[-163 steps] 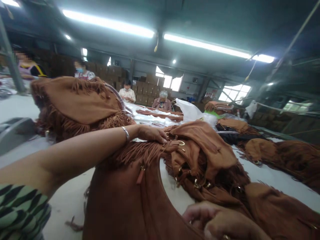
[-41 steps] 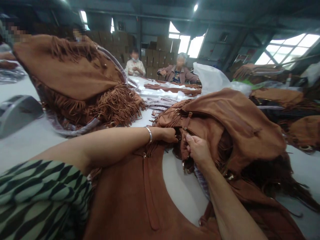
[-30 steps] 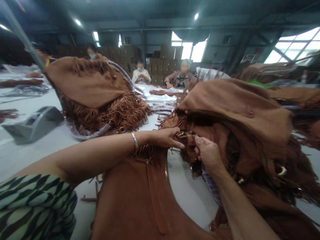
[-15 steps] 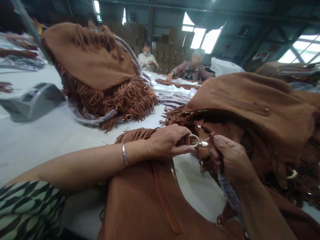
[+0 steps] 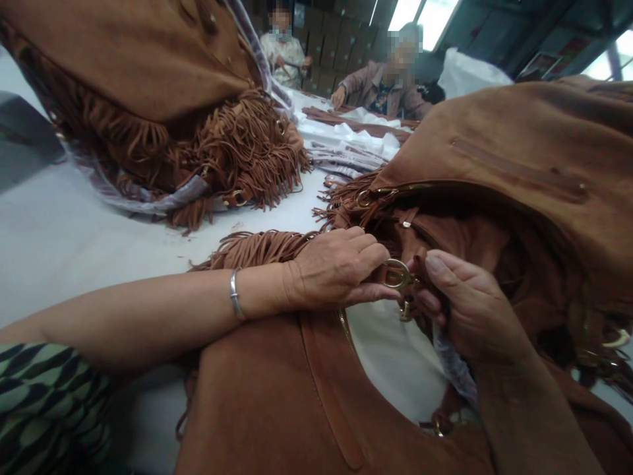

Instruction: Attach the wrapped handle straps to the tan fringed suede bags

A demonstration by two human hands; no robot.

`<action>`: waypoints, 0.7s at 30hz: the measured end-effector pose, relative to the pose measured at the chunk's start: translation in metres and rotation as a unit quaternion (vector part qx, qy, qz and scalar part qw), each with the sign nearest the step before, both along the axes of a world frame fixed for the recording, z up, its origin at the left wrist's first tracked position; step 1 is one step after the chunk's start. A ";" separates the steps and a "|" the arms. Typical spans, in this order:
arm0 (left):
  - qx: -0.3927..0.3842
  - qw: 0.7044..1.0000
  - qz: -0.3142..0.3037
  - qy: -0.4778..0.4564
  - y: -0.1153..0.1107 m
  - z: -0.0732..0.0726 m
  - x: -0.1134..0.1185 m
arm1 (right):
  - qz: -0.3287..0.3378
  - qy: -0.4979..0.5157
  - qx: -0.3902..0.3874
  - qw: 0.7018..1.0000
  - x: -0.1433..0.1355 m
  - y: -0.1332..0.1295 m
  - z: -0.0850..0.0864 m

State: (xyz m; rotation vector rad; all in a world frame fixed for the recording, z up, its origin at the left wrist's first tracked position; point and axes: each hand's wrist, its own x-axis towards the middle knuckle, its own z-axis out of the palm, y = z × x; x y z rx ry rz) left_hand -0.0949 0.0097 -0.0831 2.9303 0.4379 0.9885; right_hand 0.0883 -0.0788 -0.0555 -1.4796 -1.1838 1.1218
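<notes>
A brown bag (image 5: 257,389) with a zip edge and a stitched strip lies in front of me. Above its upper edge, my left hand (image 5: 341,267) pinches a short brown tab that carries a gold ring (image 5: 397,274). Just right of the ring, my right hand (image 5: 465,297) is closed on the end of a brown strap with a small metal clasp, mostly hidden by the fingers. Ring and clasp meet between the hands; whether they are linked I cannot tell. Plastic wrap (image 5: 452,363) covers the strap below my right hand.
A fringed brown bag (image 5: 148,72) stands at the upper left, beside a grey object (image 5: 24,142). Another large brown bag (image 5: 519,145) rises at the right. Two people sit across the white table (image 5: 99,244), near brown strips and plastic wrapping.
The view has tilted down and come closer. The silver clasp tip seen beside the ring earlier is now mostly hidden, and my right thumb is nearer the ring.
</notes>
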 end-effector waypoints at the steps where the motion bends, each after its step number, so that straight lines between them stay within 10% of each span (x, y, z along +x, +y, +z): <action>1: -0.002 1.000 0.005 0.000 0.000 0.000 0.000 | 0.004 0.000 0.001 1.000 0.000 0.000 0.000; 21: 0.051 0.997 -0.057 0.032 0.006 -0.004 0.001 | -0.018 -0.073 0.016 0.997 -0.006 -0.002 0.006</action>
